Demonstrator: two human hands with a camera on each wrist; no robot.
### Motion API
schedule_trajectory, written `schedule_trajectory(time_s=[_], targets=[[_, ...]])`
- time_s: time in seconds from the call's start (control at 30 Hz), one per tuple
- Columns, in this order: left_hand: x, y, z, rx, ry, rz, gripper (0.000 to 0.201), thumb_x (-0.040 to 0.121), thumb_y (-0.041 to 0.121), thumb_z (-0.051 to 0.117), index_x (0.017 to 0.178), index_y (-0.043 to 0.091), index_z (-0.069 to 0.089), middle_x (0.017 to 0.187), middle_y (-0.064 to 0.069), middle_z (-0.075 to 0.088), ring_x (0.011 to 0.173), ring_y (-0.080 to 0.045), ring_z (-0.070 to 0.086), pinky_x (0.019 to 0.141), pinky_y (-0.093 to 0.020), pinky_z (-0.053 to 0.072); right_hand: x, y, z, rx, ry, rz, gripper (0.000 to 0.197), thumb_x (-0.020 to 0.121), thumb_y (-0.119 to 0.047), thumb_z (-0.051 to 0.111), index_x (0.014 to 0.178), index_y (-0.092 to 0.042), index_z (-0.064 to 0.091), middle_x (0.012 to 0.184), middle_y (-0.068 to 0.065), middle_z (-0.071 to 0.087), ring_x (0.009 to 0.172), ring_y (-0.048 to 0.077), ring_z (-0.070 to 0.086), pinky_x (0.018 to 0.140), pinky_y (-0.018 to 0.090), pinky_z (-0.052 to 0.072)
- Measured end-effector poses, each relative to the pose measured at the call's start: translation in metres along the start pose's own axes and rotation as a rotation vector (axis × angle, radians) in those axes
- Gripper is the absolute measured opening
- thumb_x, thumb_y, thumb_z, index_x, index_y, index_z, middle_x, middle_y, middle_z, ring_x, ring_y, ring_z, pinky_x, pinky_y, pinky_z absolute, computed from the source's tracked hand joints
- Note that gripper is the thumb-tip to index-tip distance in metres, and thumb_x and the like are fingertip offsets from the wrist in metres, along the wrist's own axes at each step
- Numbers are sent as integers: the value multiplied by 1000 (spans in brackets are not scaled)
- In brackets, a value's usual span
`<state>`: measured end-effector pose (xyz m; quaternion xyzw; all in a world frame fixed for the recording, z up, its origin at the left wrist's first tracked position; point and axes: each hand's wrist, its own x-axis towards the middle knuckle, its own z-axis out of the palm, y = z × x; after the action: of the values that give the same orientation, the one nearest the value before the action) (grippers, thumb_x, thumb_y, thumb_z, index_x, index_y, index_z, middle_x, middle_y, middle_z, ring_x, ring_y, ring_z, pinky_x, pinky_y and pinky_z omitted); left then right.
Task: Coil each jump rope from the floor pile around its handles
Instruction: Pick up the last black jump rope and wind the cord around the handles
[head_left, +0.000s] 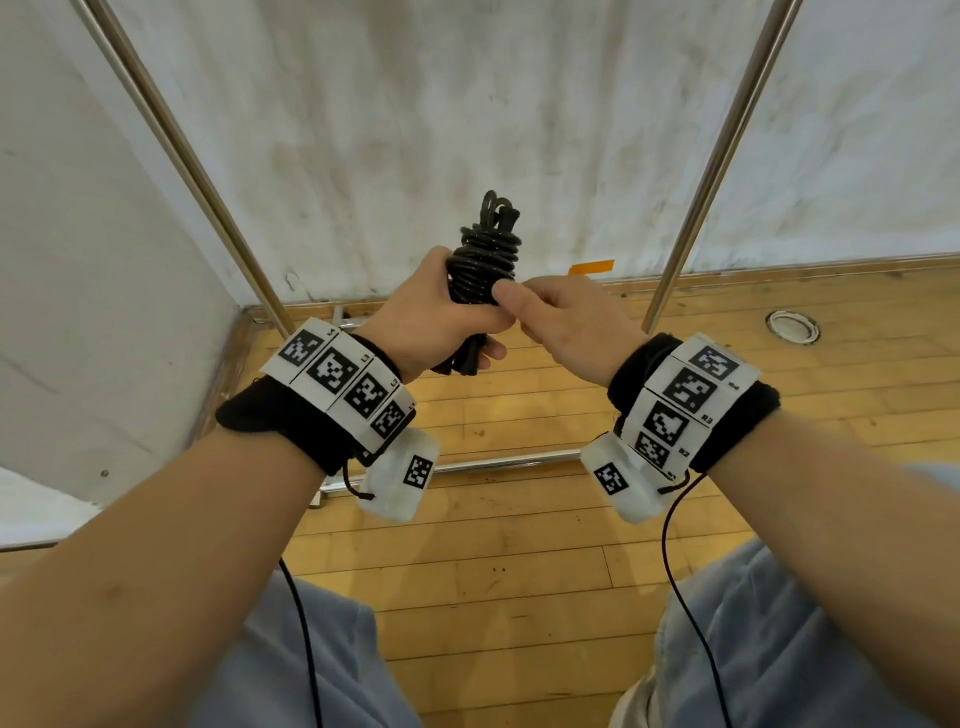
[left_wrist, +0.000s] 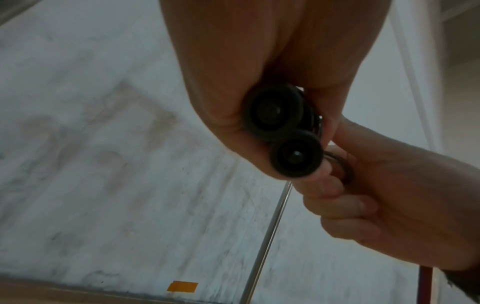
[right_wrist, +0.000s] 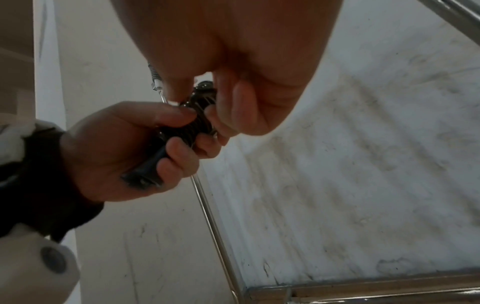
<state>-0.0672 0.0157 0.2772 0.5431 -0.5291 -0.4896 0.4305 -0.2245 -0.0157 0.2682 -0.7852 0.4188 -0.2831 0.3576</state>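
Now left hand (head_left: 435, 312) grips the coiled jump rope (head_left: 485, 260); right hand (head_left: 569, 322) pinches its cord.

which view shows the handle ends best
The left wrist view: both round handle ends face the camera. The head view shows only their tips below the left hand; the right wrist view shows one, blurred.

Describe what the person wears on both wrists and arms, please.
Both forearms are bare. Each wrist has a black fabric cuff, the left one and the right one, wrapped by white tiles printed with black square codes. A white box hangs under each wrist, and a thin black cable trails down.
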Motion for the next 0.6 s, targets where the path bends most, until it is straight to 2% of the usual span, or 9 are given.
schedule_trajectory(time_s=[0.1, 0.17, 0.23, 0.3, 0.37, 0.43, 0.53, 0.6], targets=[[2, -3, -1, 72, 29, 20, 52, 80, 4, 72, 117, 7, 36, 91, -12, 58, 58, -19, 64, 52, -36, 55, 0, 0, 1, 56, -20, 25, 24, 92, -45, 50, 80, -28, 63, 45, -23, 50, 42, -6, 45, 42, 5, 32], [3, -5, 0, 112, 34, 17, 52, 81, 7, 71, 117, 9, 35, 91, -12, 58, 59, -17, 64, 54, -37, 55, 2, 1, 0, 138, -19, 65, 16, 92, -35, 55, 83, -25, 65, 44, -18, 50, 41, -1, 44, 44, 10, 35], [4, -6, 1, 135, 35, 13, 53, 81, 7, 71, 119, 10, 34, 92, -12, 58, 62, -17, 63, 56, -37, 56, 3, 1, -1, 222, 0, 94, 8, 91, -20, 59, 92, -17, 66, 49, -11, 51, 44, 6, 46, 48, 18, 42], [4, -5, 0, 128, 22, 24, 54, 83, 5, 69, 121, 13, 32, 91, -11, 59, 63, -17, 62, 59, -36, 56, 5, 1, -2, 304, 26, 124, 12, 89, -10, 60, 100, -10, 65, 59, -3, 57, 47, 7, 51, 52, 22, 47], [2, -3, 1, 55, -9, 30, 53, 85, 6, 67, 124, 17, 33, 90, -9, 58, 62, -16, 61, 58, -34, 55, 6, 0, -3, 323, 66, 146, 18, 87, -6, 61, 105, -8, 64, 65, -2, 59, 49, 6, 52, 53, 22, 49], [1, -1, 3, -21, -19, 10, 46, 88, 16, 64, 125, 17, 36, 92, -8, 57, 63, -15, 62, 57, -31, 53, 8, 1, -4, 277, 119, 146, 20, 86, -6, 61, 105, -10, 64, 68, -4, 60, 49, 7, 51, 52, 21, 48], [0, 0, 7, 102, 51, 22, 33, 95, 31, 55, 120, 17, 40, 91, -6, 58, 59, -8, 64, 53, -25, 53, 8, 1, -2, 216, 150, 144, 23, 85, -7, 62, 107, -11, 64, 77, -4, 63, 53, 5, 51, 55, 19, 44], [0, -2, 8, 200, 88, 60, 32, 95, 34, 55, 116, 16, 40, 88, -4, 60, 58, -5, 64, 52, -25, 55, 8, 1, 0, 164, 150, 141, 21, 84, -8, 61, 104, -12, 65, 78, -5, 63, 57, 3, 52, 58, 18, 41]])
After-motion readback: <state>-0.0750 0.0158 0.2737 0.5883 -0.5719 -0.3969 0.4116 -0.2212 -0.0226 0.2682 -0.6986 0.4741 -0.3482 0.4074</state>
